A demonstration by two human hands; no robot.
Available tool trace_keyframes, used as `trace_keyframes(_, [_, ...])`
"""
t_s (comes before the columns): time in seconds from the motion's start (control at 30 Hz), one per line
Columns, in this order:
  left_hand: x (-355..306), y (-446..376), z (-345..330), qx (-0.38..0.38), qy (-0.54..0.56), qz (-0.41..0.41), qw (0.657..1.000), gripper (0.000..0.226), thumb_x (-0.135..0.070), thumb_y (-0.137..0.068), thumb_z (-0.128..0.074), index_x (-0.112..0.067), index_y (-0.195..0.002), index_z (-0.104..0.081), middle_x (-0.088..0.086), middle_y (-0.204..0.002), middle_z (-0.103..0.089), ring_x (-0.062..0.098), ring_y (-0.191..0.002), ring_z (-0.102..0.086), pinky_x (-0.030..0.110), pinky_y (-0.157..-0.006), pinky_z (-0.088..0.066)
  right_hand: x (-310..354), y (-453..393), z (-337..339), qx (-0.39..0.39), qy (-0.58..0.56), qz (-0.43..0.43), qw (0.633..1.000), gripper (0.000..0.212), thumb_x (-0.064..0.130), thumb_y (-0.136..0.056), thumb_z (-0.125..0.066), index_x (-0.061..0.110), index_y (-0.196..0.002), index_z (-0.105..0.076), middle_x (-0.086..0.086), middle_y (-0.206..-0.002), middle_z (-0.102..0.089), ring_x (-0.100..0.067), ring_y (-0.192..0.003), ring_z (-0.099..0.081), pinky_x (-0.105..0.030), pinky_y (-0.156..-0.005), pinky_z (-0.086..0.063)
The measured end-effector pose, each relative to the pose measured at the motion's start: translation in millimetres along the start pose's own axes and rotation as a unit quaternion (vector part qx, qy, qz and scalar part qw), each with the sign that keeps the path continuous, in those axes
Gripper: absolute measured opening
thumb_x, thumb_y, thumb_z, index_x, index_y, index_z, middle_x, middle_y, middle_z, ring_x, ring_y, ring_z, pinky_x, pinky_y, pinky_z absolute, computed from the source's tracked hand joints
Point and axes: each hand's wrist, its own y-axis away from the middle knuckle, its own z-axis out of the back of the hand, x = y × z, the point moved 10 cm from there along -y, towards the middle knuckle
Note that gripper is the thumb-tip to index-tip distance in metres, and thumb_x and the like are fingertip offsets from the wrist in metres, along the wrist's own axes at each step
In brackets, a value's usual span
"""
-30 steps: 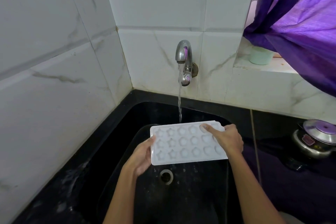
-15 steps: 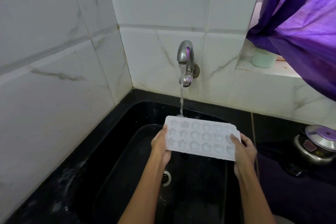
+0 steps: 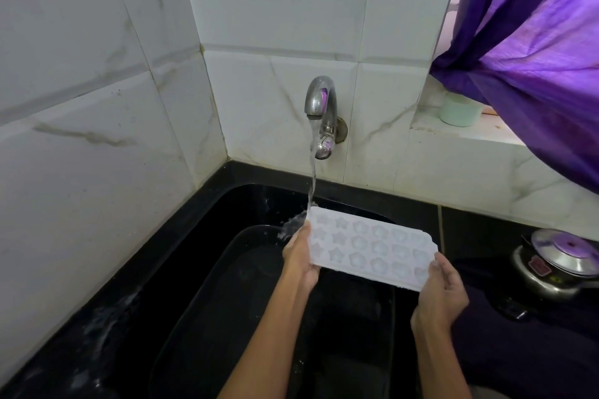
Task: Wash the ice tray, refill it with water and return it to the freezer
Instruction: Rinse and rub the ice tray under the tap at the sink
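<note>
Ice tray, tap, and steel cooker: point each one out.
Ice tray (image 3: pixel 369 248): head view, on the middle of its moulded top face.
Tap (image 3: pixel 319 97): head view, on the curved spout.
Steel cooker (image 3: pixel 564 253): head view, on its shiny lid.

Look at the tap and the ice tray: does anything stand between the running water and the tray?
Nothing visible does. The stream from the tap falls freely onto the far left corner of the ice tray, beside the left hand. The right hand holds the other end.

White ice tray (image 3: pixel 369 248) with star and flower moulds; black sink (image 3: pixel 207 285); purple curtain (image 3: pixel 534 52) right of the silver tap (image 3: pixel 321 113); grey-veined white tiles (image 3: pixel 97 107).
</note>
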Motion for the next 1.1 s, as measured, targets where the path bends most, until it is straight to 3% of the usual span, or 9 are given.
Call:
trace_keyframes(0.2, [-4, -6, 4, -0.017, -0.001, -0.001, 1.0, 0.031, -0.027, -0.092, -0.06, -0.005, -0.114, -0.065, 0.016, -0.106, -0.071, 0.033, -0.096, -0.069, 0.048, -0.083, -0.056, 6, 2, -9, 0.016, 0.023, 0.026, 0.999, 0.029, 0.008, -0.096, -0.052, 0.011, -0.123, -0.064, -0.001, -0.122, -0.064, -0.014, -0.112, -0.061, -0.03, -0.094, -0.05])
trace_keyframes(0.37, [-12, -7, 9, -0.021, 0.01, -0.002, 1.0, 0.032, -0.028, -0.092, -0.061, -0.004, -0.113, -0.065, 0.017, -0.105, -0.071, 0.033, -0.094, -0.069, 0.046, -0.078, -0.057, 12, 5, -24, 0.037, 0.028, 0.048, 0.998, 0.03, 0.009, -0.097, -0.051, 0.011, -0.124, -0.063, 0.002, -0.124, -0.062, -0.01, -0.113, -0.058, -0.025, -0.093, -0.047])
trace_keyframes(0.53, [-25, -8, 18, -0.032, 0.025, -0.009, 0.999, 0.032, -0.028, -0.091, -0.062, -0.005, -0.113, -0.064, 0.017, -0.105, -0.071, 0.034, -0.094, -0.069, 0.047, -0.078, -0.057, 10, 9, -39, 0.059, 0.049, 0.056, 0.995, 0.029, 0.01, -0.098, -0.052, 0.012, -0.124, -0.063, 0.002, -0.126, -0.062, -0.012, -0.119, -0.056, -0.031, -0.103, -0.045])
trace_keyframes(0.87, [-45, 5, 53, -0.071, 0.053, -0.045, 0.995, 0.03, -0.027, -0.09, -0.063, -0.007, -0.113, -0.063, 0.015, -0.104, -0.071, 0.032, -0.093, -0.069, 0.048, -0.081, -0.057, 5, 30, -61, 0.099, 0.068, 0.065, 0.991, 0.029, 0.008, -0.098, -0.05, 0.011, -0.124, -0.063, 0.006, -0.123, -0.061, -0.007, -0.116, -0.054, -0.023, -0.098, -0.042])
trace_keyframes(1.03, [-48, 15, 71, -0.09, 0.071, -0.056, 0.992, 0.024, -0.026, -0.09, -0.063, -0.011, -0.11, -0.062, 0.014, -0.104, -0.071, 0.031, -0.092, -0.069, 0.049, -0.081, -0.056, -1, 42, -72, 0.116, 0.08, 0.06, 0.988, 0.028, 0.009, -0.098, -0.05, 0.013, -0.122, -0.064, 0.005, -0.122, -0.063, -0.011, -0.119, -0.056, -0.033, -0.105, -0.045])
trace_keyframes(1.1, [-52, 18, 79, -0.1, 0.083, -0.058, 0.99, 0.027, -0.025, -0.09, -0.063, -0.01, -0.112, -0.062, 0.014, -0.104, -0.071, 0.031, -0.092, -0.068, 0.048, -0.077, -0.057, -1, 48, -77, 0.128, 0.082, 0.062, 0.986, 0.028, 0.01, -0.099, -0.05, 0.013, -0.122, -0.064, 0.005, -0.123, -0.063, -0.01, -0.119, -0.056, -0.031, -0.104, -0.044])
